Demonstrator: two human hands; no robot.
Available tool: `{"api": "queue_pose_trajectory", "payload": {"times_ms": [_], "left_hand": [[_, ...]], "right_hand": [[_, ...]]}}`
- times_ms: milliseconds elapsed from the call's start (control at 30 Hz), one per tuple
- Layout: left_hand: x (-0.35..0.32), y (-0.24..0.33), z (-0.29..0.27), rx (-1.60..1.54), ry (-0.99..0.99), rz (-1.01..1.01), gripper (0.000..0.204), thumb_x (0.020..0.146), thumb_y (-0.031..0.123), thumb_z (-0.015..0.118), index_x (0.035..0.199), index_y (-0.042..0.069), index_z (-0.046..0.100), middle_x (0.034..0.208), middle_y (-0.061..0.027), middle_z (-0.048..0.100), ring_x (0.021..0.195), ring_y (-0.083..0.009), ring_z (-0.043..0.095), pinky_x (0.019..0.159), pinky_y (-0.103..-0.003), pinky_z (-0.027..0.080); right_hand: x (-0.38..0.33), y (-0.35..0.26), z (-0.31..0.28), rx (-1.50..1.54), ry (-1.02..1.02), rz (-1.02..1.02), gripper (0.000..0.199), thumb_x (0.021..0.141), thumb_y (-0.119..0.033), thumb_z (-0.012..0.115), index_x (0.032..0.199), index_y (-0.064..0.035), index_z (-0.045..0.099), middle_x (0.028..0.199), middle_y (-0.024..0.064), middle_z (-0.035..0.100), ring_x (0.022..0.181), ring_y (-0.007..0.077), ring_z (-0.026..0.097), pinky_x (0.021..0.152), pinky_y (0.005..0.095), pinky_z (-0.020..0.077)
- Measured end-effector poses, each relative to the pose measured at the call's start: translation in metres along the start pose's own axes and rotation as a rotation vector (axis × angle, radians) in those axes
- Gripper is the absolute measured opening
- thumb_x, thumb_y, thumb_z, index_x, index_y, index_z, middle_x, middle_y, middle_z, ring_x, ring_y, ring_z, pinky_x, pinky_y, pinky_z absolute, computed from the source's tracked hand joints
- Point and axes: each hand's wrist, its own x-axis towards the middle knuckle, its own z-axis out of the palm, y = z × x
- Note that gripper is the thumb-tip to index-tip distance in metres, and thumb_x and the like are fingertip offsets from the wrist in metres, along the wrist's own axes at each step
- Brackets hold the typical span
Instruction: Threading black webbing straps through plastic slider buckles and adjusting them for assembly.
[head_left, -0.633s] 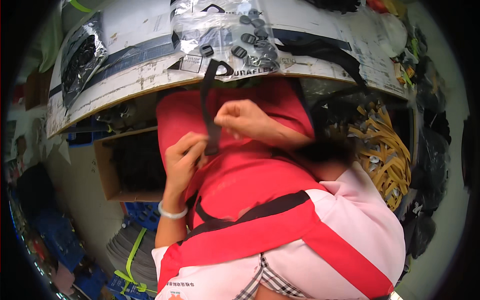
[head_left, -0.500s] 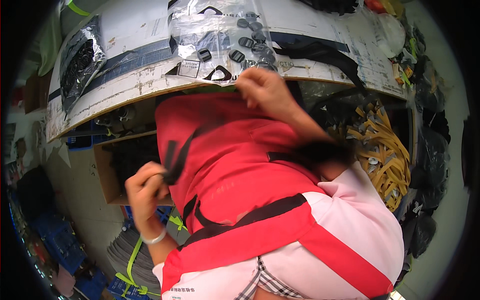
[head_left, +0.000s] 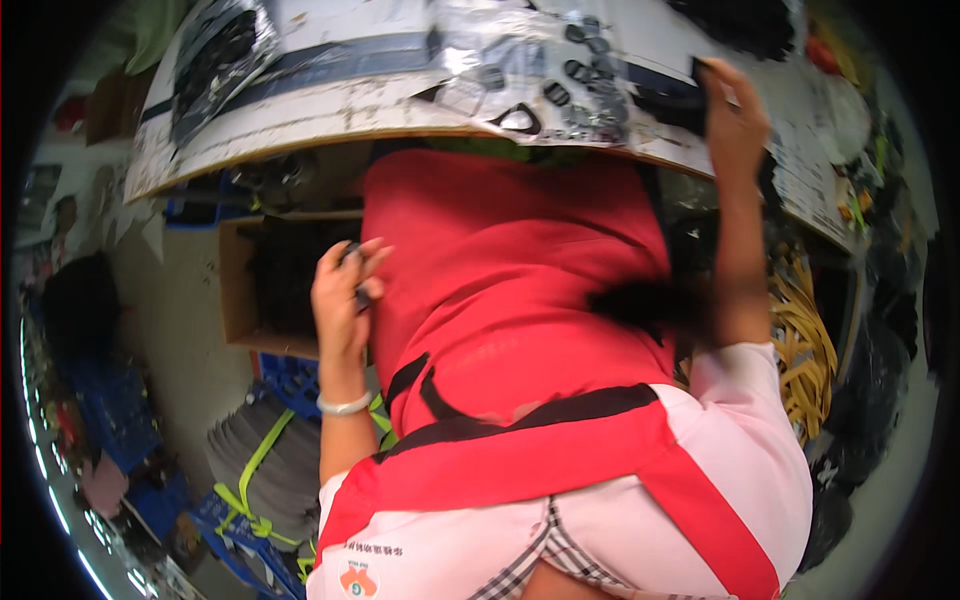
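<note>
My left hand (head_left: 343, 295) is raised at the left edge of the red apron (head_left: 520, 260), its fingers curled around a small black strap piece (head_left: 361, 298). Only dark bits of that piece show between thumb and fingers. Stretched out to the right side of the table, my right hand (head_left: 737, 115) pinches the end of a black strap (head_left: 699, 70). Other black strapping (head_left: 665, 105) lies on the tabletop beside its fingers. A clear plastic bag (head_left: 470, 90) with several black plastic buckles (head_left: 557, 94) rests on the table left of this hand.
The worn white table (head_left: 390, 105) has a wooden front edge before me. A bag of black parts (head_left: 220, 60) lies at its left. Below stand a cardboard box (head_left: 238, 285) and grey bundles (head_left: 262, 460) tied with green straps. Yellow strapping (head_left: 805, 350) is heaped at right.
My right hand has moved from the plastic bag's front edge to the strapping on the right. My left hand has risen slightly; the long black strap hanging from it no longer shows. The view has shifted.
</note>
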Motion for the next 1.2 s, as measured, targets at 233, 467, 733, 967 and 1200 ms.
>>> {"api": "queue_pose_trajectory", "payload": {"times_ms": [233, 467, 733, 967, 1200], "left_hand": [[0.006, -0.010, 0.050, 0.081, -0.258, -0.077, 0.021, 0.099, 0.021, 0.053, 0.101, 0.000, 0.057, 0.090, -0.0143, 0.067, 0.069, -0.0189, 0.066, 0.051, -0.022, 0.047], [-0.005, 0.000, 0.073, -0.429, -0.457, -0.447, 0.033, 0.102, 0.035, 0.044, 0.095, 0.004, 0.054, 0.078, -0.0042, 0.052, 0.059, -0.0116, 0.047, 0.047, -0.021, 0.036], [-0.013, -0.006, 0.072, -0.558, -0.602, -0.664, 0.037, 0.103, 0.038, 0.035, 0.094, 0.008, 0.054, 0.075, -0.0032, 0.048, 0.057, -0.0111, 0.043, 0.045, -0.021, 0.033], [-0.010, -0.009, 0.073, -0.594, -0.689, -0.706, 0.040, 0.103, 0.041, 0.036, 0.085, 0.009, 0.053, 0.064, 0.0007, 0.042, 0.054, -0.0093, 0.038, 0.045, -0.020, 0.030], [-0.011, -0.015, 0.078, -0.583, -0.602, -0.704, 0.031, 0.101, 0.032, 0.045, 0.083, 0.008, 0.052, 0.065, 0.0012, 0.044, 0.055, -0.0085, 0.040, 0.047, -0.021, 0.032]], "right_hand": [[-0.004, -0.162, -0.035, 0.437, -0.562, 0.083, 0.014, 0.090, -0.002, 0.063, 0.102, -0.0049, 0.069, 0.086, 0.0036, 0.068, 0.069, 0.0110, 0.065, 0.061, 0.0243, 0.0518], [-0.073, -0.165, 0.039, 1.058, -1.123, 0.797, 0.019, 0.094, -0.015, 0.060, 0.095, 0.0041, 0.063, 0.078, -0.0002, 0.063, 0.070, 0.0044, 0.054, 0.061, 0.0219, 0.0454], [-0.075, -0.167, 0.049, 1.240, -1.310, 0.811, 0.020, 0.094, -0.016, 0.060, 0.092, 0.0042, 0.064, 0.082, 0.0018, 0.067, 0.076, 0.0049, 0.058, 0.070, 0.0215, 0.0482], [-0.072, -0.169, 0.047, 1.325, -1.293, 0.823, 0.020, 0.093, -0.017, 0.063, 0.091, 0.0026, 0.065, 0.081, 0.0018, 0.067, 0.075, 0.0044, 0.059, 0.069, 0.0209, 0.0488], [-0.087, -0.161, 0.061, 1.268, -1.202, 0.929, 0.018, 0.090, -0.016, 0.067, 0.092, 0.0018, 0.066, 0.080, 0.0018, 0.067, 0.075, 0.0040, 0.059, 0.067, 0.0202, 0.0484]]}}
